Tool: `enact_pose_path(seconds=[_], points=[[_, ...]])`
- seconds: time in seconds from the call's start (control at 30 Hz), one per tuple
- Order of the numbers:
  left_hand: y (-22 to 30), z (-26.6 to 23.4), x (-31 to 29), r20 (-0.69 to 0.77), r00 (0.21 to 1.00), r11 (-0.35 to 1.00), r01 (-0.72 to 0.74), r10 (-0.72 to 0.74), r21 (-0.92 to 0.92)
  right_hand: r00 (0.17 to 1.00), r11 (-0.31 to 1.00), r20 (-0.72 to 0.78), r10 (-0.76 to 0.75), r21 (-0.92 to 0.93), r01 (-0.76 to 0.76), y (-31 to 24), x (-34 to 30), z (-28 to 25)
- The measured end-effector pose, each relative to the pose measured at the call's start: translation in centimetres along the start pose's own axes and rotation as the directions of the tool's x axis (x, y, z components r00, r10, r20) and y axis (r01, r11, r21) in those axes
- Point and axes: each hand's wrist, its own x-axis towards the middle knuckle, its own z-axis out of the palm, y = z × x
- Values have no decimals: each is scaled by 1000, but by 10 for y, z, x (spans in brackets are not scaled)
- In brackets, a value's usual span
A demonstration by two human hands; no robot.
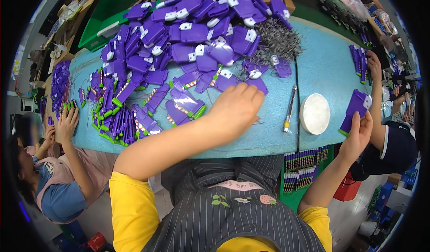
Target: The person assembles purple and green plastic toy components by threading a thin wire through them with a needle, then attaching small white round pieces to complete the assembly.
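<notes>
My right hand is raised at the table's right side, its thumb and fingers closed on a flat purple plastic part with a white top end and a green tip. In the middle, my left hand is curled over the table, knuckles up. What its fingertips may hold is hidden. Just beyond it lie purple-and-white plastic pieces and a few thin wire pieces. Left of that wrist are purple parts with striped strips and green ends.
A large heap of purple casings covers the far table, beside a tangle of dark wires. A round white container and a pen-like tool stand and lie on the blue table. Co-workers' hands are at both sides.
</notes>
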Motion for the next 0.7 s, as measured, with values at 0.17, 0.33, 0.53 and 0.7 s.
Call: enact_pose_path(seconds=[0.17, 0.33, 0.53, 0.7], points=[[-15, 33, 22, 83, 995, 922, -74, 46, 380, 971, 916, 121, 206, -372, -148, 101, 38, -58], [-24, 8, 2, -153, 974, 957, -124, 168, 264, 945, 567, 179, -273, -764, 308, 52, 7, -19], [8, -23, -51, 215, 927, 269, 302, -308, -915, 568, 986, 808, -159, 106, 125, -51, -69, 75], [42, -1, -81, 257, 916, -175, 211, -307, -962, 508, 931, 786, -351, 352, 97, -62, -95, 111]])
